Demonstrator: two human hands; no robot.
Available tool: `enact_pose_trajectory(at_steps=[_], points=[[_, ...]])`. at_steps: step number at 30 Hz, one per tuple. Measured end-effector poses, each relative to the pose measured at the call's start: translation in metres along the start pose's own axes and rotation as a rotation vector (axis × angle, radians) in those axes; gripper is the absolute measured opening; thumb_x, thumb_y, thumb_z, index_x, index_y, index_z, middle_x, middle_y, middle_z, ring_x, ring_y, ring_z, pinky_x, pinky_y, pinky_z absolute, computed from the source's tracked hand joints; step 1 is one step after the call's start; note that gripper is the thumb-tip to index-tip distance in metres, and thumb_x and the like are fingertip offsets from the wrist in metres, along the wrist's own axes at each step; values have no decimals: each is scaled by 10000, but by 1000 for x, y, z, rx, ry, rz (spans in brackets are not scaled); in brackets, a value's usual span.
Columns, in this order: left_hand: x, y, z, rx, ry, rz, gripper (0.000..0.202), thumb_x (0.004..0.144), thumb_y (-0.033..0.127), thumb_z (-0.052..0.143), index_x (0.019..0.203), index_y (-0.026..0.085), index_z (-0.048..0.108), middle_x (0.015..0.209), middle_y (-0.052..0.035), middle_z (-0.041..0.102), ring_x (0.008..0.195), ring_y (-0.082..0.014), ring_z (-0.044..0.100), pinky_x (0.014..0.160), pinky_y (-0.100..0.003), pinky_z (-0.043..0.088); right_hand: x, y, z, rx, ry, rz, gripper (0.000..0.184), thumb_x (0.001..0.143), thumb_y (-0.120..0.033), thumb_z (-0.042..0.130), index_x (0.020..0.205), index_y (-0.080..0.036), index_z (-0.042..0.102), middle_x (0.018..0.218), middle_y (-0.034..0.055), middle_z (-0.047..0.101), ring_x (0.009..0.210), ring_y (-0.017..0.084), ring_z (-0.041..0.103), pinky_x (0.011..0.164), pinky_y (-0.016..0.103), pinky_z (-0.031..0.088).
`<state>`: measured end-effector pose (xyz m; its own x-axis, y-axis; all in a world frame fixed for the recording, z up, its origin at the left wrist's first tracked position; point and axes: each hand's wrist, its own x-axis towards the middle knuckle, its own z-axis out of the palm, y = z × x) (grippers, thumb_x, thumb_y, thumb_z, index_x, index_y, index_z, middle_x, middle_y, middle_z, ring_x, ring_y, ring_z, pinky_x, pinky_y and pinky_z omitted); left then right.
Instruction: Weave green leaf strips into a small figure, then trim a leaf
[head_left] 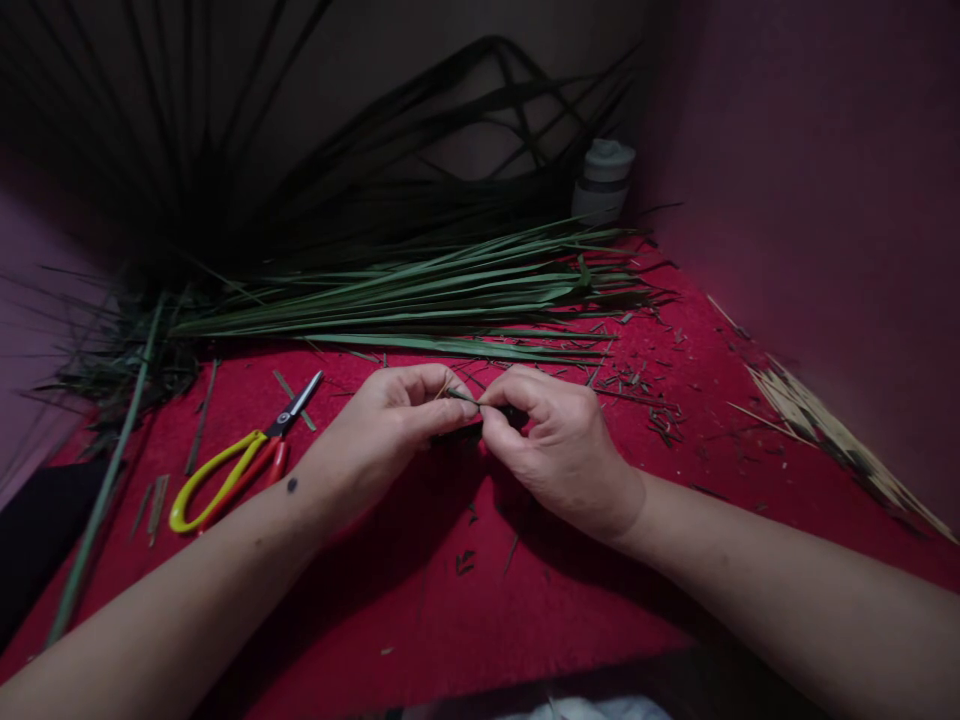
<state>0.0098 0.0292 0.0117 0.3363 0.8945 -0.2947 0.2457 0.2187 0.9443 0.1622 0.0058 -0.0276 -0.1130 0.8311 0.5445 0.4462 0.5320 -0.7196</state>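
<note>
Both my hands meet over the middle of the red table (420,620). Between my left hand (401,405) and my right hand (551,430) is a thin green leaf strip (463,398), pinched at the fingertips. The strip's left end shows a small tan, frayed part near my left thumb; its exact shape is too small to make out. The fingers of each hand are closed, with thumb and forefinger pressed together. Left of my left hand lies a pair of scissors (259,450) with one yellow and one red handle, blades pointing away.
Long green leaves (420,295) lie in a bundle across the back. A white-lidded container (604,180) stands behind them. Pale thin sticks (847,440) lie by the right wall. Leaf scraps (637,385) are scattered about, and a long green stalk (112,470) runs down the left.
</note>
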Motion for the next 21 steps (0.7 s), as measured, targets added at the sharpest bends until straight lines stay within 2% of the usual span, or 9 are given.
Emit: enact_pose_trajectory(at_steps=[3, 5, 7, 11, 14, 17, 21], points=[[-1, 1, 1, -18, 20, -18, 53, 686, 121, 616, 641, 138, 594, 538, 57, 511, 504, -35, 405, 483, -147, 301, -1, -1, 0, -25, -1, -46, 172, 753, -46, 501, 634, -107, 610, 637, 36, 589, 598, 102, 514, 600, 234, 399], [-2, 2, 3, -2, 44, -22, 55, 677, 112, 612, 634, 137, 587, 527, 59, 508, 494, -34, 401, 474, -149, 296, -1, -2, 1, -8, 2, -24, 171, 750, -50, 503, 631, -114, 607, 632, 29, 587, 598, 99, 514, 601, 232, 399], [-2, 3, 3, 23, 53, -20, 50, 675, 123, 616, 641, 139, 583, 537, 56, 521, 501, -42, 415, 480, -156, 307, 0, -3, 1, 62, -13, 72, 152, 745, -67, 516, 642, -124, 612, 629, 16, 596, 593, 93, 527, 596, 222, 406], [-1, 2, 3, 97, 58, 29, 55, 676, 161, 622, 654, 141, 576, 577, 40, 551, 543, -68, 462, 515, -183, 339, 4, -1, 0, 313, -133, 381, 106, 744, -135, 522, 684, -148, 608, 574, -14, 597, 518, 86, 537, 517, 202, 413], [0, 1, -1, 137, 41, 61, 59, 687, 181, 618, 665, 144, 578, 608, 28, 571, 583, -88, 503, 550, -202, 367, 6, 1, -2, 440, -208, 503, 94, 746, -164, 510, 692, -155, 586, 549, -18, 592, 475, 87, 534, 469, 198, 408], [1, 2, -4, 155, 20, 41, 47, 685, 180, 626, 685, 146, 594, 630, 17, 598, 605, -102, 530, 562, -209, 381, 6, 1, -3, 438, -218, 506, 96, 749, -167, 511, 689, -154, 583, 546, -17, 591, 469, 84, 528, 475, 199, 410], [0, 3, -4, 140, 21, 11, 110, 693, 242, 673, 689, 150, 614, 608, 21, 598, 562, -92, 512, 527, -199, 380, 3, -2, -2, 262, -125, 351, 108, 745, -137, 519, 695, -143, 614, 610, -2, 617, 543, 86, 548, 543, 207, 422]])
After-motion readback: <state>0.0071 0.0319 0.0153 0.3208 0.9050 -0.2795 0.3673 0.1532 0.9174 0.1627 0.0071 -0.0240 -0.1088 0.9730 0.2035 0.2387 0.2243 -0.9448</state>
